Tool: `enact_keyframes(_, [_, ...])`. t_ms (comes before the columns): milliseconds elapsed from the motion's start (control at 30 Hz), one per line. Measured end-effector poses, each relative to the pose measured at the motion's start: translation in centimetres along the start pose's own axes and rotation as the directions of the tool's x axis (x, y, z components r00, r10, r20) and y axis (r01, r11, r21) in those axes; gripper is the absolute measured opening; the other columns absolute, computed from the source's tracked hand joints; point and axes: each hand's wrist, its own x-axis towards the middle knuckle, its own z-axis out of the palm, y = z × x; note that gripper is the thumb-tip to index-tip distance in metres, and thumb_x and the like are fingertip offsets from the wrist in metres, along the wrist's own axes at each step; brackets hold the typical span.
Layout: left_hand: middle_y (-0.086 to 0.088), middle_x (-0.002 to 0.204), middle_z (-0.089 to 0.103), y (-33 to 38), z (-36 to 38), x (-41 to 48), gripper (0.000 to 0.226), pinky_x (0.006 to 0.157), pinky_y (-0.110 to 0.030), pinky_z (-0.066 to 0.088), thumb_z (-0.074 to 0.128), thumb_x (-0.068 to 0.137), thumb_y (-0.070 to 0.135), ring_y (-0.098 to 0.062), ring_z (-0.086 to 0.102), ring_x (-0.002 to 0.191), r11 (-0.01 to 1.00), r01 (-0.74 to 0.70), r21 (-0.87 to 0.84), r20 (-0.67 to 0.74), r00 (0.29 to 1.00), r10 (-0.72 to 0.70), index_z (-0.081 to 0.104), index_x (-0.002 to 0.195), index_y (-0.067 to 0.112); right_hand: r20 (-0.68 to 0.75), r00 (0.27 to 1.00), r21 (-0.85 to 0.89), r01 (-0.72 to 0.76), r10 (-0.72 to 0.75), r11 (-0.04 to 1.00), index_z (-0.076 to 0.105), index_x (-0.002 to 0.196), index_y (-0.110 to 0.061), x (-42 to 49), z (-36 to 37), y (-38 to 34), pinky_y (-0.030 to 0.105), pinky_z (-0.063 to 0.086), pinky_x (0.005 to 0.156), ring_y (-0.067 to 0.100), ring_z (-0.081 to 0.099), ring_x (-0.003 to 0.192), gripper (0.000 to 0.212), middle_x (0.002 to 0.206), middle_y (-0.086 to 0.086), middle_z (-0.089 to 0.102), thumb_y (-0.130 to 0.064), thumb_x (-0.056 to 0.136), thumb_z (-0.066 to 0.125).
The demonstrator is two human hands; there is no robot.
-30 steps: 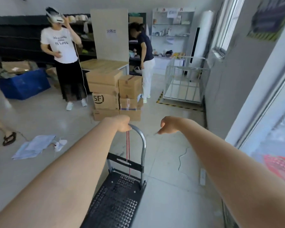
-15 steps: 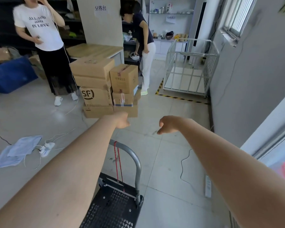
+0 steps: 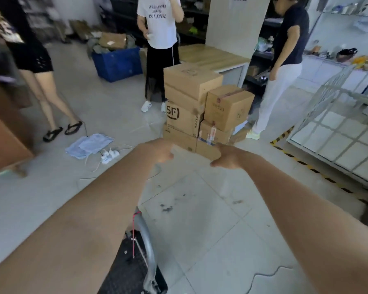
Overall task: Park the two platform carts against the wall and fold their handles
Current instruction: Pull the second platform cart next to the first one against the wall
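Observation:
One black platform cart [image 3: 126, 270] shows at the bottom edge, partly hidden under my left forearm. Its grey handle [image 3: 146, 236] stands upright, with a red string [image 3: 133, 228] hanging from it. My left hand [image 3: 164, 152] hovers well above and beyond the handle, fingers curled and holding nothing. My right hand [image 3: 226, 159] is level with it to the right, also curled and empty, thumb pointing left. Neither hand touches the cart. I see no second platform cart.
A stack of cardboard boxes [image 3: 191, 107] stands just ahead. Three people stand around it. A blue cloth [image 3: 89, 144] and a power strip [image 3: 109, 155] with cables lie left. A white cage trolley [image 3: 338, 124] and hazard tape [image 3: 302, 163] are right, a blue bin [image 3: 117, 62] behind.
My left hand let go of the cart handle and rose away from it. The view swung left, the cart slid to the bottom edge, and a walking person appeared at the left.

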Motion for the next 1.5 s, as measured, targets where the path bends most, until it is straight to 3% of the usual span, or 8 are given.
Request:
enact_keyframes(67, [-0.010,0.133,0.055,-1.4,-0.7,1.1,0.037,0.098,-0.038,0.046,0.048,0.095,0.027,-0.031,0.054,0.121,0.995,0.099,0.014,-0.006,0.995,-0.099,0.052,0.128,0.009,0.049,0.995,-0.007,0.088,-0.088,0.996,0.011,0.156,-0.017,3.6,-1.0,-1.2,0.029,0.048,0.087,0.022,0.057,0.113,0.083,0.141,0.005,0.044,-0.028,0.091,0.062])
enact_keyframes(333, [-0.008,0.140,0.053,-10.3,1.4,4.6,0.050,0.100,-0.035,0.043,0.051,0.093,0.032,-0.025,0.055,0.124,0.825,0.564,0.015,0.122,0.818,-0.562,0.047,0.137,0.009,0.194,0.893,-0.180,0.439,-0.406,0.880,0.027,0.149,-0.009,16.7,-2.0,-9.8,0.033,0.041,0.108,0.027,0.043,0.135,0.079,0.151,0.010,0.041,-0.027,0.085,0.069])
enact_keyframes(500, [-0.006,0.141,0.051,-12.4,0.3,5.9,0.045,0.106,-0.038,0.043,0.049,0.095,0.034,-0.026,0.051,0.128,0.720,0.689,-0.084,0.159,0.723,-0.673,0.048,0.133,0.011,0.314,0.765,-0.251,0.638,-0.562,0.728,0.037,0.144,-0.018,21.7,-2.5,-15.9,0.028,0.040,0.094,0.021,0.050,0.124,0.067,0.146,0.003,0.046,-0.032,0.086,0.066])
enact_keyframes(667, [-0.007,0.147,0.044,-13.8,-1.2,4.0,0.043,0.106,-0.038,0.041,0.044,0.098,0.025,-0.027,0.045,0.133,0.569,0.791,-0.227,0.113,0.602,-0.791,0.043,0.139,0.012,0.481,0.632,-0.334,0.773,-0.608,0.540,0.040,0.143,-0.013,23.7,-0.9,-22.5,0.035,0.040,0.106,0.027,0.046,0.132,0.064,0.148,0.008,0.044,-0.035,0.087,0.063])
enact_keyframes(933, [-0.018,0.138,0.050,-13.1,5.4,-5.3,0.036,0.098,-0.041,0.045,0.043,0.099,0.016,-0.035,0.053,0.122,-0.030,0.917,-0.399,0.253,0.079,-0.964,0.048,0.133,0.003,0.780,0.232,-0.233,0.970,-0.581,0.073,0.046,0.138,-0.006,21.6,6.9,-29.8,0.033,0.043,0.099,0.029,0.053,0.126,0.058,0.144,0.012,0.050,-0.032,0.089,0.064])
enact_keyframes(1133, [-0.018,0.131,0.055,-4.2,10.3,-7.3,0.036,0.094,-0.040,0.048,0.047,0.096,0.016,-0.036,0.056,0.117,-0.454,0.788,-0.417,0.425,-0.272,-0.863,0.052,0.130,0.005,0.905,0.025,-0.137,0.962,-0.425,-0.236,0.040,0.143,-0.008,20.2,10.6,-29.8,0.037,0.038,0.106,0.029,0.046,0.133,0.062,0.148,0.013,0.044,-0.035,0.091,0.061])
enact_keyframes(1267, [-0.015,0.132,0.058,1.6,13.4,-5.6,0.040,0.097,-0.040,0.047,0.049,0.097,0.027,-0.034,0.056,0.119,-0.612,0.678,-0.407,0.557,-0.347,-0.755,0.052,0.132,0.007,0.950,-0.044,-0.079,0.925,-0.310,-0.373,0.038,0.144,-0.009,19.7,13.6,-27.0,0.036,0.040,0.106,0.029,0.045,0.134,0.068,0.150,0.010,0.043,-0.037,0.088,0.064])
enact_keyframes(1500, [-0.015,0.134,0.052,4.4,18.1,-1.6,0.055,0.103,-0.045,0.043,0.053,0.093,0.045,-0.033,0.049,0.124,-0.664,0.575,-0.478,0.647,-0.280,-0.709,0.046,0.137,0.013,0.983,-0.051,-0.038,0.879,-0.175,-0.475,0.031,0.149,-0.012,20.5,18.9,-23.1,0.044,0.035,0.114,0.031,0.037,0.141,0.082,0.156,0.012,0.035,-0.059,0.086,0.053])
